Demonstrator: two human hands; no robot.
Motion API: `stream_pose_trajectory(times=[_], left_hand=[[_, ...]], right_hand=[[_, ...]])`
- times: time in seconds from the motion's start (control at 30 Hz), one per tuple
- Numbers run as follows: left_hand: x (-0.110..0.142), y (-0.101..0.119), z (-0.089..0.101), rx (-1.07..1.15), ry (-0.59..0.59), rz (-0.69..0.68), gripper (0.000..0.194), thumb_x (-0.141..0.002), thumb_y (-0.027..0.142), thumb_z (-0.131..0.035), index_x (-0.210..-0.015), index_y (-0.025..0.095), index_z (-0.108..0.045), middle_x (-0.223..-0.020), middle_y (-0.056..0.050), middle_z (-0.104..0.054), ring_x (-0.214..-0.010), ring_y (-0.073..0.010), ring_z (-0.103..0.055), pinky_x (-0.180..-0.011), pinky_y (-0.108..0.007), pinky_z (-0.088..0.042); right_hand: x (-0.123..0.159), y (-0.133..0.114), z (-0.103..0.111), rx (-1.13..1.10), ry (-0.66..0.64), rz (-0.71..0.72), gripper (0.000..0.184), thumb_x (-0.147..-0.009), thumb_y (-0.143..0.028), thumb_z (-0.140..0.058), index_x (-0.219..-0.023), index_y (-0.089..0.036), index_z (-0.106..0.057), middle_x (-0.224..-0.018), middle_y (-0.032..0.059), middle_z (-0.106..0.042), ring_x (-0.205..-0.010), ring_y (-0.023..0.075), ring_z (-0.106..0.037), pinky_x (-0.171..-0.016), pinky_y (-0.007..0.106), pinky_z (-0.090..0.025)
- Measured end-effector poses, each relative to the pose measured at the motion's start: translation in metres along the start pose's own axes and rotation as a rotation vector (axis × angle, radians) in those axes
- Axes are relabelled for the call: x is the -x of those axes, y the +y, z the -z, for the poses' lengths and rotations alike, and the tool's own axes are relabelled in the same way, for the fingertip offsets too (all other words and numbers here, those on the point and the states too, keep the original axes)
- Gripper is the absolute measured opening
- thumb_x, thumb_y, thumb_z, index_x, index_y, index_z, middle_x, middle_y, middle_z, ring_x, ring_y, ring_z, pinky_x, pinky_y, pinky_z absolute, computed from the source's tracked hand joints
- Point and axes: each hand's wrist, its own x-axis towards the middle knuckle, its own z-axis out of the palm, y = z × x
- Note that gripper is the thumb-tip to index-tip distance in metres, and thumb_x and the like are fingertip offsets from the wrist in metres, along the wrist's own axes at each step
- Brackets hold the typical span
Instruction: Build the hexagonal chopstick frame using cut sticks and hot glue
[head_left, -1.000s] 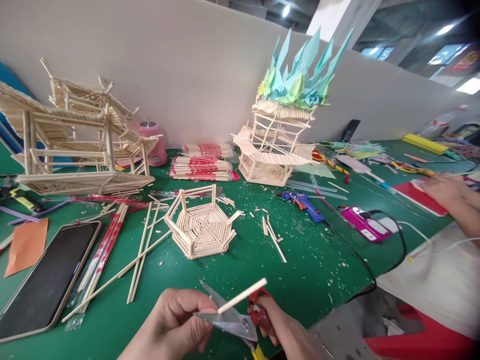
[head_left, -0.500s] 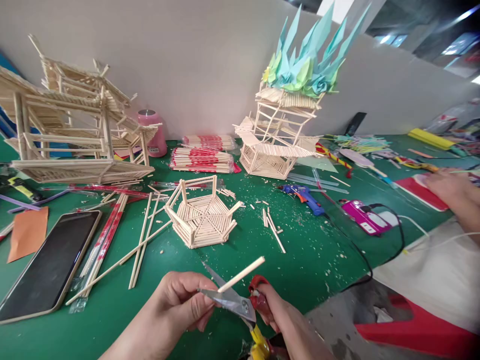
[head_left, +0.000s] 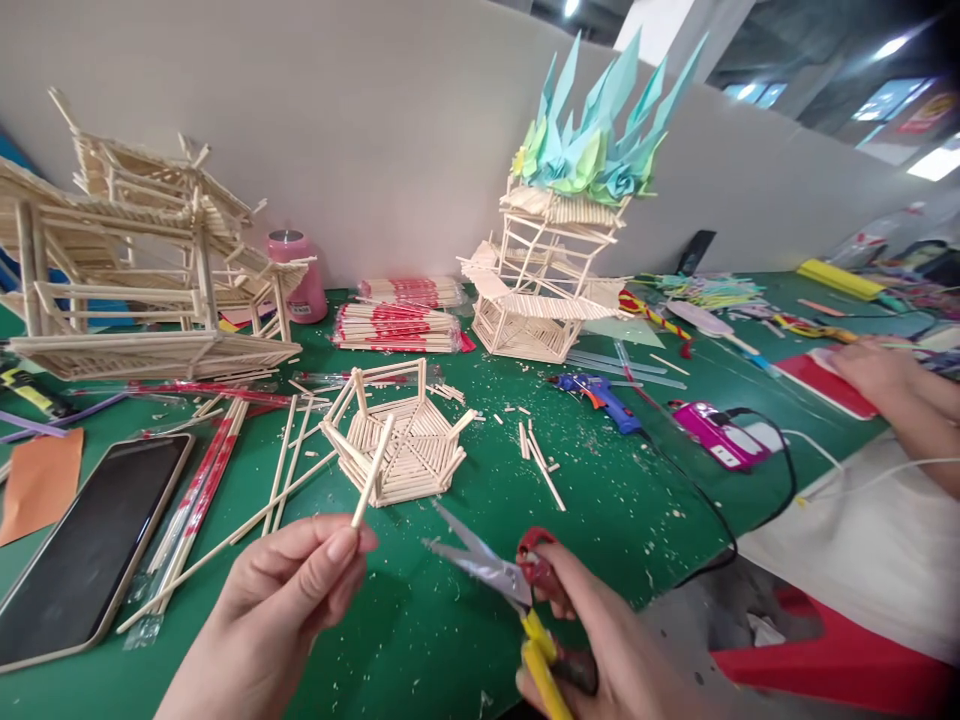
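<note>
Between thumb and fingers, my left hand (head_left: 289, 595) pinches a short wooden stick (head_left: 373, 472), which points up and overlaps the base behind it in view. My right hand (head_left: 600, 630) grips scissors (head_left: 487, 570) with red and yellow handles; their blades are parted, point left and have nothing between them. Just beyond both hands lies a six-sided stick base (head_left: 409, 445) with a low frame of sticks around its edge. Several long loose sticks (head_left: 281, 470) lie left of it. Small cut pieces (head_left: 541, 462) are scattered to its right.
A large stick house (head_left: 150, 240) stands left and a stick tower (head_left: 551, 270) with blue paper on top at the back. A phone (head_left: 94, 545) lies front left. Right are a blue glue gun (head_left: 600, 397), its cord, a magenta power box (head_left: 726, 436) and another person's hand (head_left: 874, 370).
My left hand has moved left, away from the scissors, and the stick now stands more upright. My right hand has shifted slightly right with the scissors. The view has turned a little.
</note>
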Motion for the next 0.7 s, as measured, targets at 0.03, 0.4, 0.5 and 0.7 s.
stream_pose_trajectory(times=[0.03,0.4,0.5,0.7], left_hand=[[0.000,0.000,0.003,-0.031,0.036,-0.014,0.034,-0.063,0.052,-0.070,-0.062,0.018,-0.067,-0.048,0.004,-0.042,-0.050,-0.0075,-0.037,-0.046,-0.017,-0.032],[0.006,-0.011,-0.008,-0.344,-0.006,-0.138,0.033,-0.074,0.045,-0.061,-0.089,0.018,-0.071,-0.055,0.001,-0.056,-0.053,-0.0108,-0.049,-0.049,-0.019,-0.042],[0.005,-0.010,-0.015,-0.457,-0.001,-0.215,0.030,-0.077,0.043,-0.057,-0.086,0.018,-0.071,-0.053,0.001,-0.056,-0.051,-0.0106,-0.049,-0.047,-0.019,-0.041],[0.003,-0.016,-0.016,-0.750,0.013,-0.439,0.024,-0.083,0.033,-0.050,-0.085,0.018,-0.069,-0.059,0.000,-0.061,-0.050,-0.0111,-0.052,-0.045,-0.018,-0.043]], right_hand=[[-0.006,0.005,0.003,0.064,0.026,-0.005,0.060,-0.069,-0.036,-0.065,-0.123,-0.018,-0.046,-0.106,0.0143,-0.066,-0.092,0.0287,-0.066,-0.071,0.033,-0.057],[-0.074,0.074,0.048,0.383,0.184,-0.314,0.045,-0.066,-0.046,-0.060,-0.101,-0.018,-0.054,-0.104,0.0148,-0.067,-0.098,0.0307,-0.063,-0.076,0.037,-0.052],[-0.090,0.075,0.047,0.413,0.177,-0.278,0.045,-0.067,-0.044,-0.059,-0.103,-0.017,-0.056,-0.106,0.0153,-0.067,-0.096,0.0306,-0.064,-0.076,0.038,-0.052],[-0.100,0.068,0.067,0.440,0.096,-0.160,0.047,-0.063,-0.042,-0.063,-0.102,-0.016,-0.060,-0.101,0.0139,-0.067,-0.098,0.0317,-0.061,-0.079,0.039,-0.050]])
